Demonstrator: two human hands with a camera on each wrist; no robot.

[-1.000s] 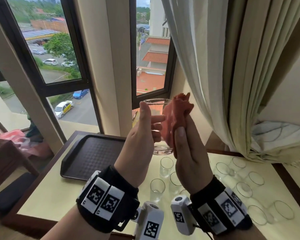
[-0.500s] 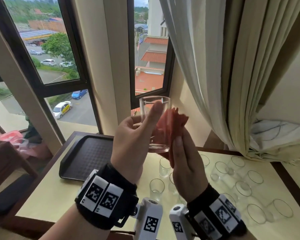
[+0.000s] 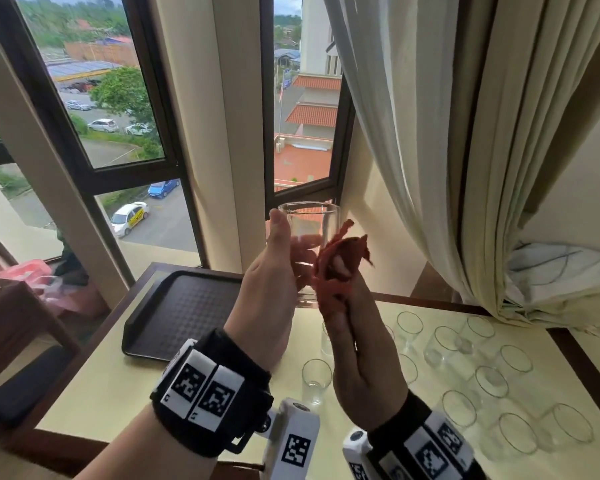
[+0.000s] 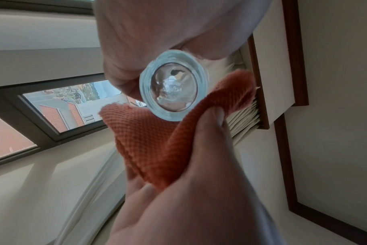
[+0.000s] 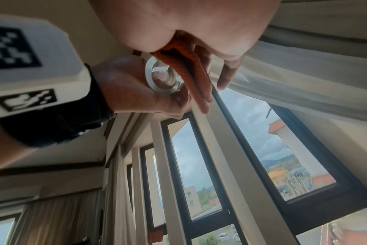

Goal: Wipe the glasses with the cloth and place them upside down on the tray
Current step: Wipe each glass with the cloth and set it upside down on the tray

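My left hand (image 3: 274,265) grips a clear glass (image 3: 309,233) upright in the air above the table, thumb near its rim and fingers wrapped behind it. Its thick round base (image 4: 173,86) faces the left wrist camera and also shows as the glass (image 5: 163,77) in the right wrist view. My right hand (image 3: 347,299) holds a bunched orange-red cloth (image 3: 340,268) against the glass's right side; the cloth (image 4: 157,137) wraps under the base, pinched by the right thumb. The dark brown tray (image 3: 184,313) lies on the table's left part, with nothing on it.
Several clear glasses (image 3: 489,379) stand rim-up on the cream table (image 3: 94,393), mostly right of my hands, one glass (image 3: 316,379) just below them. A curtain (image 3: 447,150) hangs at the right. Windows stand behind. A dark wooden chair (image 3: 21,327) sits left of the table.
The cloth has slid down the glass's right side, from up by the rim to its lower half. My left hand has re-gripped, thumb now along the left wall.
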